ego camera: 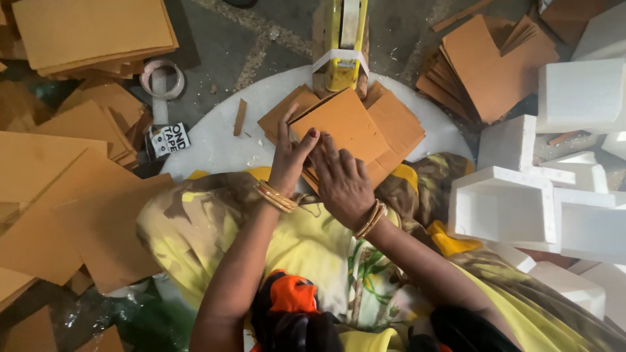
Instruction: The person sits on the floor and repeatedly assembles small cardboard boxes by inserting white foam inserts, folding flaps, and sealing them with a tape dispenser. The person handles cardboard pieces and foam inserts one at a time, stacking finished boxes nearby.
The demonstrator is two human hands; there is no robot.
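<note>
A flat brown cardboard box lies on a round white board over my lap. My left hand grips the box's near left edge, thumb on top and fingers curled against the side. Just to the right, my right hand lies flat on the near part of the cardboard with its fingers stretched out, pressing on it. Both wrists carry gold bangles. A yellow tape dispenser stands just beyond the box, with a strip of white tape across its front.
Stacks of brown cardboard sheets lie at the left, top left and top right. White foam boxes crowd the right side. A tape roll sits on the grey floor at the upper left.
</note>
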